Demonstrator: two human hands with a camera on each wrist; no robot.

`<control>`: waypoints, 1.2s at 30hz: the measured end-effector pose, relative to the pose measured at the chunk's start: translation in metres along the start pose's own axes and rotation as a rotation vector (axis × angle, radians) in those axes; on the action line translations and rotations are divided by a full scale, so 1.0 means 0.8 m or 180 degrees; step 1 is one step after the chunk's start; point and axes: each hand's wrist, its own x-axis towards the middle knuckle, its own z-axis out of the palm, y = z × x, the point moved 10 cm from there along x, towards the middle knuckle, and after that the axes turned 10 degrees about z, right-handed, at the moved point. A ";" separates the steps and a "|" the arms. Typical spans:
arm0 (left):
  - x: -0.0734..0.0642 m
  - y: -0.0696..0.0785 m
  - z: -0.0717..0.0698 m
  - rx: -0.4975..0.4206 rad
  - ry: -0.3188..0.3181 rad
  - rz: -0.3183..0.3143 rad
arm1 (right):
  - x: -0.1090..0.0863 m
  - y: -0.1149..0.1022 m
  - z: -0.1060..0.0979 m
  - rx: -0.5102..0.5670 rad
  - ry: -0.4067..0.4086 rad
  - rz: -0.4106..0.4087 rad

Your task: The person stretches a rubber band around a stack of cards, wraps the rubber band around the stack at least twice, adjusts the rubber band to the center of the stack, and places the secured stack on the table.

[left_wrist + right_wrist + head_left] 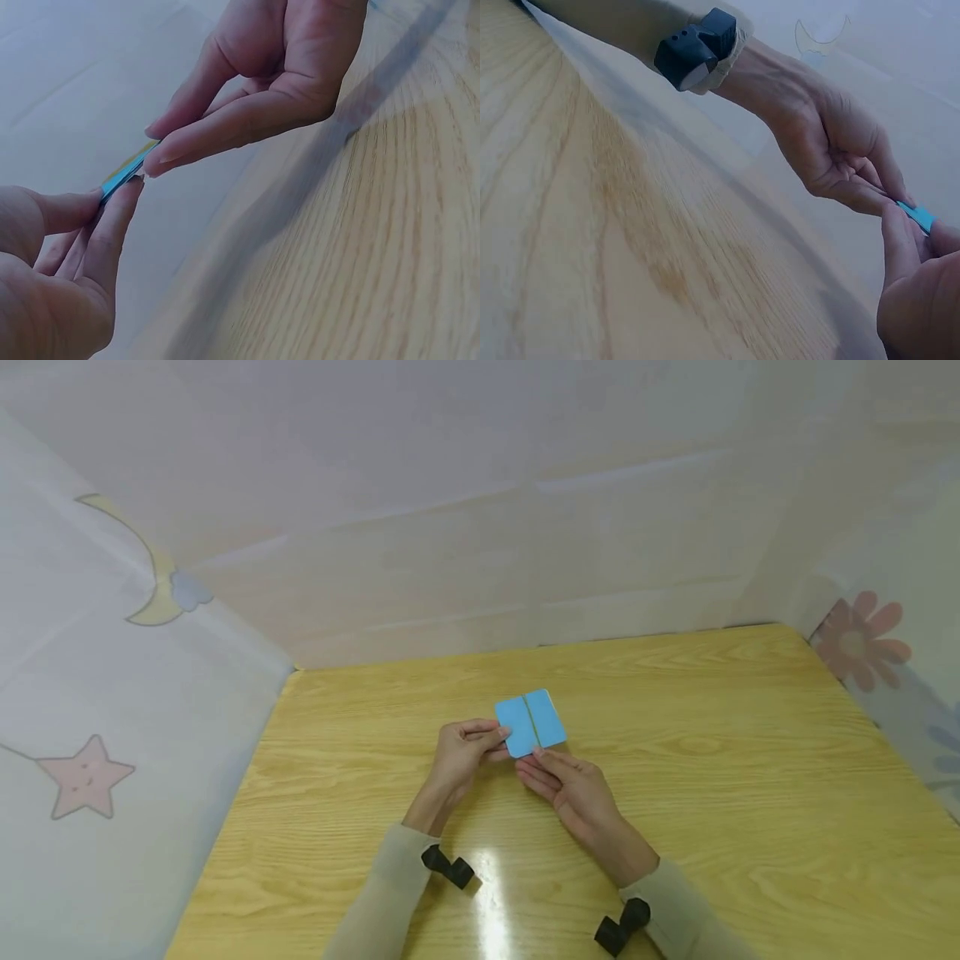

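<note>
Both hands hold a thin blue square card (551, 718) with rounded corners, raised over the table in the head view. A narrow yellowish band (532, 721) runs across its middle. My left hand (461, 756) pinches the left edge, thumb on top and fingers beneath. At the near edge, by the band's end, my right hand (581, 793) pinches with thumb and fingers. The left wrist view catches the card (122, 174) nearly edge-on between the fingertips of both hands. In the right wrist view a small blue part of it (919, 217) shows; the rest is behind fingers.
A wood-grain table (712, 793) lies under the hands. Pale cloth walls (450, 552) enclose its back and sides, with a moon, star and flower printed on them. Each sleeve cuff carries a small black camera (447, 866).
</note>
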 end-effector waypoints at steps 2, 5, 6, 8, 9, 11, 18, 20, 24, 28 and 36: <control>0.001 0.000 -0.003 0.0000 0.0024 -0.0006 | 0.000 0.000 0.000 -0.0107 -0.0058 0.0043; 0.002 0.002 -0.006 0.0038 0.0023 0.0002 | -0.001 -0.002 -0.001 -0.0205 -0.0109 0.0086; 0.002 0.002 -0.007 0.0046 0.0021 0.0005 | -0.001 -0.003 -0.001 -0.0218 -0.0127 0.0085; 0.002 0.004 -0.008 0.0074 0.0014 0.0022 | -0.001 -0.006 -0.003 -0.0230 -0.0159 0.0069; 0.002 0.005 -0.008 0.0088 0.0007 0.0021 | -0.002 -0.007 -0.003 -0.0224 -0.0163 0.0056; 0.002 0.004 -0.007 0.0105 -0.0004 0.0025 | -0.003 -0.010 -0.004 -0.0235 -0.0162 0.0024; -0.001 -0.004 -0.001 0.0030 0.0021 -0.0031 | -0.001 -0.010 -0.009 -0.0203 -0.0047 -0.0004; -0.001 -0.006 0.001 -0.0016 0.0036 -0.0036 | 0.000 -0.009 -0.010 -0.0181 0.0009 -0.0018; -0.001 -0.009 -0.001 -0.0071 0.0117 -0.0046 | 0.001 -0.009 -0.009 -0.0233 0.0044 -0.0057; -0.003 -0.012 -0.003 -0.0087 0.0170 -0.0070 | 0.001 -0.007 -0.009 -0.0250 0.0090 -0.0059; -0.001 -0.015 -0.003 -0.0132 0.0186 -0.0078 | 0.003 -0.008 -0.008 -0.0254 0.0055 -0.0050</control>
